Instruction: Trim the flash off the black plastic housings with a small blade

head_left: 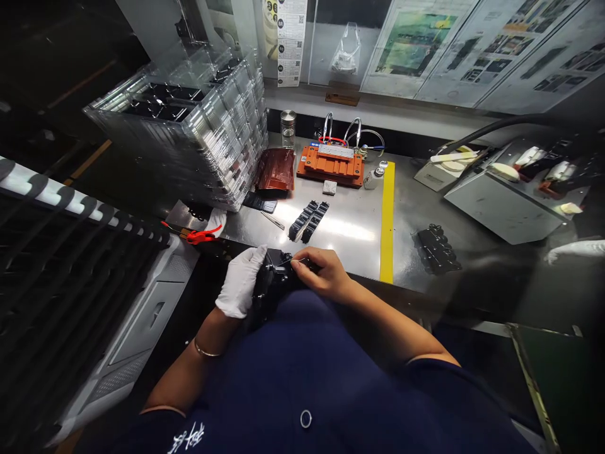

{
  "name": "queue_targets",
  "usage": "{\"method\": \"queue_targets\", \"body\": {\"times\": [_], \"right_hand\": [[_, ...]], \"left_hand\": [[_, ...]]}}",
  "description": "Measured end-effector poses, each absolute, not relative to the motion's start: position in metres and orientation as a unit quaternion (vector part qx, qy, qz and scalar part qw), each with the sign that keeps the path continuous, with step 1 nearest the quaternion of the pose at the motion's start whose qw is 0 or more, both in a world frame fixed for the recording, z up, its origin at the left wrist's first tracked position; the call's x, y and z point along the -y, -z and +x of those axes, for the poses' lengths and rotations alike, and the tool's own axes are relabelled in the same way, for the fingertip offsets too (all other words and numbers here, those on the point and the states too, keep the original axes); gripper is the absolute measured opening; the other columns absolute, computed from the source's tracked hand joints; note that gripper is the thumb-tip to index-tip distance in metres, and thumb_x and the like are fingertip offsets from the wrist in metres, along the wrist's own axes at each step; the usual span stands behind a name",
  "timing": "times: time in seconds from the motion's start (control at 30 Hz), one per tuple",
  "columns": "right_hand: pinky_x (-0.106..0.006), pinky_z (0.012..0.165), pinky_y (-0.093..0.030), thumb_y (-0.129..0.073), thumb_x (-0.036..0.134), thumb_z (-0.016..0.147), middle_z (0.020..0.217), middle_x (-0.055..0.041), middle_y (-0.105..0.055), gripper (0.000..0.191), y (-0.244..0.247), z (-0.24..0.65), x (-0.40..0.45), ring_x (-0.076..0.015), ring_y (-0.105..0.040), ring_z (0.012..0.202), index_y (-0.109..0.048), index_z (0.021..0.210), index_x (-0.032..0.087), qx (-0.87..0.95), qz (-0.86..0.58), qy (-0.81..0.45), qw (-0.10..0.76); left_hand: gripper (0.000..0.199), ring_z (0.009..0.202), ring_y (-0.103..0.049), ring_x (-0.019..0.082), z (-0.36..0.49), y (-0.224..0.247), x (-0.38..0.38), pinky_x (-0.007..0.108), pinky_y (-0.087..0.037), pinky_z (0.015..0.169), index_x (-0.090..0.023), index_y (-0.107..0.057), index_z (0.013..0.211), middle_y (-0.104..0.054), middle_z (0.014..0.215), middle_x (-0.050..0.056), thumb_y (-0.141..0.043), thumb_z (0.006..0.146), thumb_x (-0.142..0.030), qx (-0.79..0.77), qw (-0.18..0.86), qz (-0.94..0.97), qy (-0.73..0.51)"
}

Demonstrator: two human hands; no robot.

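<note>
My left hand [241,284], in a white glove, grips a black molded plastic part [270,287] close to my body, below the bench's front edge. Bare and curled, my right hand [326,271] pinches a thin pin-like tool [288,261] between thumb and fingertips. The tool reaches over the upper end of the part; whether its tip touches cannot be made out. Two black segmented strips [309,221] lie side by side on the metal bench beyond my hands, with a slim metal tool [273,220] to their left.
Stacked clear plastic trays [222,145] rise at the left. At the back sit an orange fixture [331,167], a glass jar [288,129] and a small bottle [373,178]. Yellow tape [387,221] crosses the bench; another black part [437,248] and another person's gloved hand [576,251] are right.
</note>
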State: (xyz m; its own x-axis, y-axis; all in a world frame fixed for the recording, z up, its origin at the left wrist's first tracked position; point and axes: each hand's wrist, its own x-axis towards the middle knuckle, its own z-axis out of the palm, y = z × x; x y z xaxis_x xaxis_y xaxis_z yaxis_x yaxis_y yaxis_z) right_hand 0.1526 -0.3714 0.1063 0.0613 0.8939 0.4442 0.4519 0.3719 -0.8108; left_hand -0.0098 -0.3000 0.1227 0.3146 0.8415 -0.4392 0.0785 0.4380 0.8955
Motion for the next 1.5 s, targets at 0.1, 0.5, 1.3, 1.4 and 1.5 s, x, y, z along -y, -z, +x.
{"method": "queue_targets", "body": {"times": [0.1, 0.5, 1.3, 1.4, 1.5], "right_hand": [[-0.019, 0.051, -0.041, -0.052, 0.02, 0.089, 0.064, 0.0001, -0.063, 0.015, -0.108, 0.156, 0.372, -0.0074, -0.051, 0.053, -0.062, 0.078, 0.015, 0.658, -0.509, -0.225, 0.507], [-0.027, 0.053, -0.024, -0.031, 0.05, 0.102, 0.06, -0.0018, -0.052, 0.056, -0.107, 0.164, 0.373, -0.0108, -0.041, 0.055, -0.054, 0.063, 0.016, 0.772, -0.555, -0.029, 0.308], [-0.026, 0.049, -0.023, -0.041, 0.067, 0.091, 0.051, 0.0025, -0.04, 0.062, -0.098, 0.164, 0.368, -0.0083, -0.035, 0.049, -0.039, 0.052, 0.019, 0.768, -0.482, -0.173, 0.386], [-0.024, 0.049, -0.03, -0.048, 0.061, 0.092, 0.056, 0.0018, -0.048, 0.054, -0.095, 0.16, 0.363, -0.0081, -0.041, 0.05, -0.05, 0.06, 0.018, 0.685, -0.515, -0.202, 0.473], [-0.022, 0.052, -0.037, -0.052, 0.055, 0.092, 0.063, 0.0018, -0.055, 0.04, -0.1, 0.156, 0.355, -0.0088, -0.045, 0.054, -0.06, 0.083, 0.018, 0.586, -0.547, -0.241, 0.547]], "left_hand": [[0.049, 0.058, -0.053, 0.013, -0.01, -0.124, 0.3, 0.025, -0.044, 0.056, -0.017, -0.065, 0.067, -0.061, 0.062, -0.002, -0.079, 0.058, -0.063, -0.513, 0.677, 0.444, -0.285], [0.051, 0.049, -0.043, 0.008, -0.015, -0.12, 0.306, 0.021, -0.036, 0.046, -0.017, -0.055, 0.06, -0.051, 0.052, -0.006, -0.075, 0.062, -0.063, -0.521, 0.639, 0.478, -0.303], [0.048, 0.056, -0.049, 0.01, -0.009, -0.118, 0.299, 0.022, -0.043, 0.054, -0.015, -0.064, 0.065, -0.059, 0.059, -0.004, -0.077, 0.061, -0.061, -0.521, 0.59, 0.492, -0.372], [0.043, 0.063, -0.059, 0.013, -0.013, -0.12, 0.296, 0.025, -0.05, 0.064, -0.016, -0.069, 0.074, -0.068, 0.068, -0.001, -0.08, 0.062, -0.055, -0.481, 0.618, 0.498, -0.373], [0.037, 0.079, -0.068, 0.018, -0.017, -0.123, 0.299, 0.031, -0.053, 0.08, -0.017, -0.074, 0.086, -0.076, 0.084, 0.004, -0.082, 0.065, -0.046, -0.442, 0.627, 0.524, -0.37]]}}
